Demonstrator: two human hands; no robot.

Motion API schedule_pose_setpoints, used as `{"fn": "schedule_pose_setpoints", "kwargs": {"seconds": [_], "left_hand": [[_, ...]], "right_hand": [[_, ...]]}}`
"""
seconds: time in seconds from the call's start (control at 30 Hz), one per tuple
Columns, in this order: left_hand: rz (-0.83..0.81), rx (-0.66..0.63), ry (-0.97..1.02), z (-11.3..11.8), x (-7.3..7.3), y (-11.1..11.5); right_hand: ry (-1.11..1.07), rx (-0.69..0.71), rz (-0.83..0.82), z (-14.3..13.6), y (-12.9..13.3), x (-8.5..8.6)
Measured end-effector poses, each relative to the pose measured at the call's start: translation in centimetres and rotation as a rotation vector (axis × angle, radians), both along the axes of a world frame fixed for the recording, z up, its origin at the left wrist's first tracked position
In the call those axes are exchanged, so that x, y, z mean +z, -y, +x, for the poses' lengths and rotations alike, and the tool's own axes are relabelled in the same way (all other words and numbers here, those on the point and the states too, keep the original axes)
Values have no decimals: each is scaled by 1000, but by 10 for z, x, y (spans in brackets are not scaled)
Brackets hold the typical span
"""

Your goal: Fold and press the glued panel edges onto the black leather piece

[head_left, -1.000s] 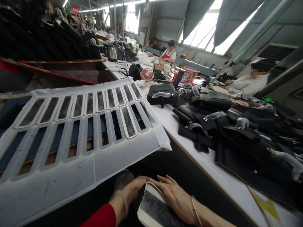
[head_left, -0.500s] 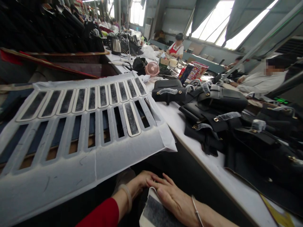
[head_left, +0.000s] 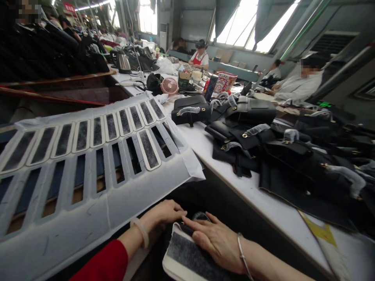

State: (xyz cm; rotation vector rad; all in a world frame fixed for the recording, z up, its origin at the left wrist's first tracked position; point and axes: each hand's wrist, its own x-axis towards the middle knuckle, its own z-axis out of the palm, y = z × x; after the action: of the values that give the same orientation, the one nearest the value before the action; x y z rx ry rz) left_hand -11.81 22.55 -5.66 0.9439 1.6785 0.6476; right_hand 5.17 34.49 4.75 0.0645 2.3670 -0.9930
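Notably, the left hand (head_left: 166, 212) has drawn back toward nine o'clock, its grip indeterminable; the panel (head_left: 184, 251), at six o'clock, thus lies under the right hand (head_left: 215, 242) alone; whether gripped or merely touched cannot be told.

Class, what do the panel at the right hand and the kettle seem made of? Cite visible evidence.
Panel: perhaps leather or fabric-covered board; matte, with a mottled dark strip and pale border.
Kettle: probably polished metal; its silvery body shows bright highlights.
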Motion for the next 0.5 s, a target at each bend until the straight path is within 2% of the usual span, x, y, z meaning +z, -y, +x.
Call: {"fn": "schedule_pose_setpoints", "kwargs": {"seconds": [0.13, 0.23, 0.3, 0.37, 0.5], "left_hand": [[-13, -149, 6, -8, 58, -5], [-24, -270, 24, -3, 88, -5], [-24, -299, -2, 1, 97, -4], [-34, -309, -35, 4, 99, -5], [-67, -340, -102, 5, 98, -14]], "right_hand": [[76, -56, -35, 30, -15, 8], [127, -91, -20, 56, -29, 13], [153, -130, -12, 73, -38, 16], [179, -169, -6, 86, -45, 18], [186, -145, 18, 87, -46, 19]]}}
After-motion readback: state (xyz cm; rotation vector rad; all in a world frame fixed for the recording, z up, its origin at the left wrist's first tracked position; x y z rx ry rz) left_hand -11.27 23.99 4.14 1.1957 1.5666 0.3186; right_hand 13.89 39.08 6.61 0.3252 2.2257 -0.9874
